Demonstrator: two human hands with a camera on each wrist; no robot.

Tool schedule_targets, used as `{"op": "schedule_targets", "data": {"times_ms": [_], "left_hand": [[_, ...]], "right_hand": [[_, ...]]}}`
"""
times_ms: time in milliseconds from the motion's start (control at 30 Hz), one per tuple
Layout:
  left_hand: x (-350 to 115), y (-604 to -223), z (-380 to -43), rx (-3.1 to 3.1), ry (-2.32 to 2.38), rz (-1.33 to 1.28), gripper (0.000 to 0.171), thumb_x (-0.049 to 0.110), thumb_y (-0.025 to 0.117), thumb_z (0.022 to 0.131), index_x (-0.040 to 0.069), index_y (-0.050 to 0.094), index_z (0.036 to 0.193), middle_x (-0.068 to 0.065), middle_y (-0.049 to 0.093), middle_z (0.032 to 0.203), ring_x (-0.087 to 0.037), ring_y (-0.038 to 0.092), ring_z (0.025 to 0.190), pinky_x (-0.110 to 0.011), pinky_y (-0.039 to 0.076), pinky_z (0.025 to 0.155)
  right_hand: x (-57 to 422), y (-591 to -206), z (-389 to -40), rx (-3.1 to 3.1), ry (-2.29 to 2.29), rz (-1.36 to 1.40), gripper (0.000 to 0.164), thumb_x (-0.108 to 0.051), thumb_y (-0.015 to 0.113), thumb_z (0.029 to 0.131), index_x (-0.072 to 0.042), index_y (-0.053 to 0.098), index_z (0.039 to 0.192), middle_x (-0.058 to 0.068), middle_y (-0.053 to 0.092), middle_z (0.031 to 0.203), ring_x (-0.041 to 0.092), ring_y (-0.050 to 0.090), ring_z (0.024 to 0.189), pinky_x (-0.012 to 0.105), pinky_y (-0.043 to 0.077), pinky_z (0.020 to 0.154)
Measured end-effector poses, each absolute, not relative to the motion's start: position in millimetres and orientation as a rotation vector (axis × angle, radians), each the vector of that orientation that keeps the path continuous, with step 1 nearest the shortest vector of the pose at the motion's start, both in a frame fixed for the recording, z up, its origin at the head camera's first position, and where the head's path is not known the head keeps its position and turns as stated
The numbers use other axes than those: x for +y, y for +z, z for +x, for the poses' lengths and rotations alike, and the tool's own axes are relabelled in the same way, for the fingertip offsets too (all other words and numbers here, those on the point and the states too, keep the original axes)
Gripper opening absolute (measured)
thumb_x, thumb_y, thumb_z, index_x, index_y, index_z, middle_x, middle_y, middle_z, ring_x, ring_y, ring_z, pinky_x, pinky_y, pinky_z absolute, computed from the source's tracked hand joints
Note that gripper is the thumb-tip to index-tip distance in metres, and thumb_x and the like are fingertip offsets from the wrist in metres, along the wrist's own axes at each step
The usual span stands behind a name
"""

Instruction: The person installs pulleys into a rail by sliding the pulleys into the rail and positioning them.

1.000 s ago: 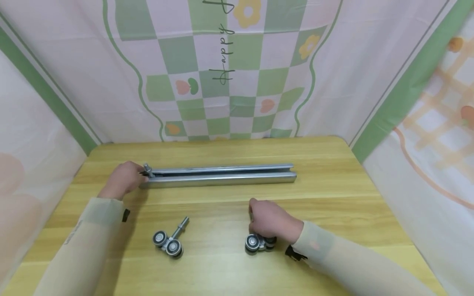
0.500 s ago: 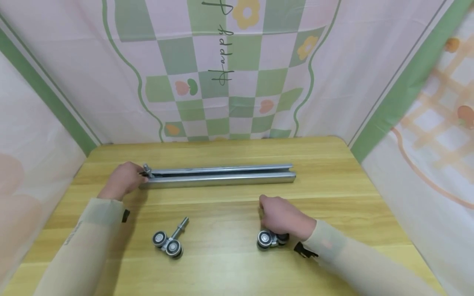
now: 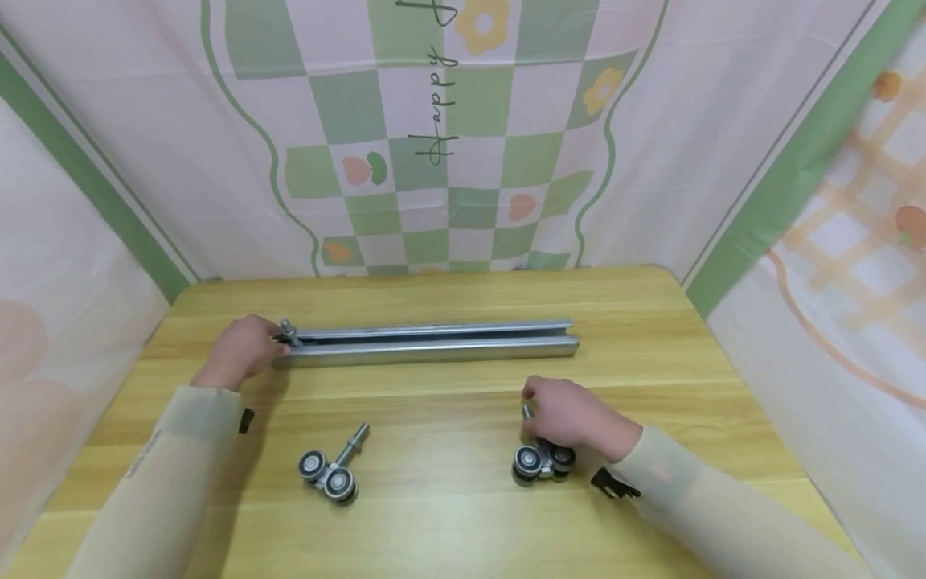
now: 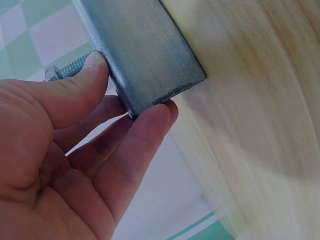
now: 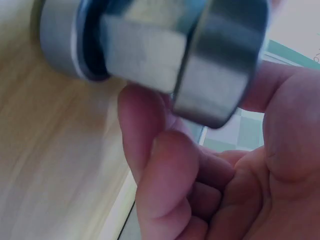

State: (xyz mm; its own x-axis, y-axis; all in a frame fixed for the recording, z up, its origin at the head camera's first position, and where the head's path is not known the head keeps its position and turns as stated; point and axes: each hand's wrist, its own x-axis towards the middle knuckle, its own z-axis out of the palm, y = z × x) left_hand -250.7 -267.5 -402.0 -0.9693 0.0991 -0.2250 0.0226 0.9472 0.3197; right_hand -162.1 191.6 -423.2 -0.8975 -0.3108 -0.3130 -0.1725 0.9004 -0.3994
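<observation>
Rail (image 3: 434, 353) lies across the table (image 3: 434, 531), its left end pinched by the left hand (image 3: 246, 347) beside a bolt (image 4: 75, 65). The right hand (image 3: 571, 414) holds one trolley (image 3: 542, 464); a second trolley (image 3: 330, 474) lies to its left.

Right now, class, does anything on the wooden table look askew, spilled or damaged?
Slightly: the end edge of the long, silver-grey metal rail, at the person's left hand, looks rough and dark-flecked, perhaps just from cutting. I see nothing spilled or askew.
</observation>
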Motion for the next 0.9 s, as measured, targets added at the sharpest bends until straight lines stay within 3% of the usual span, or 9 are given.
{"op": "schedule_targets", "data": {"times_ms": [567,900], "left_hand": [[-267.4,-401.0,-251.7,2.872,0.451,0.101,0.041,0.017,0.067,0.095,-0.013,0.061,0.122,-0.034,0.056,0.127,-0.052,0.053,0.114,-0.063,0.042,0.097],[-267.8,-401.8,-251.9,2.863,0.456,0.098,0.04,0.017,0.067,0.095,-0.012,0.062,0.121,-0.034,0.057,0.126,-0.051,0.055,0.112,-0.062,0.044,0.095]], "right_hand": [[194.9,-431.3,-166.8,2.567,-0.784,-0.267,0.029,-0.005,0.079,0.076,-0.006,0.064,0.101,0.002,0.061,0.072,0.016,0.06,0.057,0.033,0.052,0.058],[197.4,-429.6,-159.7,2.558,-0.875,-0.229,0.027,-0.004,0.076,0.078,-0.006,0.063,0.101,0.003,0.061,0.071,0.018,0.06,0.055,0.034,0.051,0.057]]}}
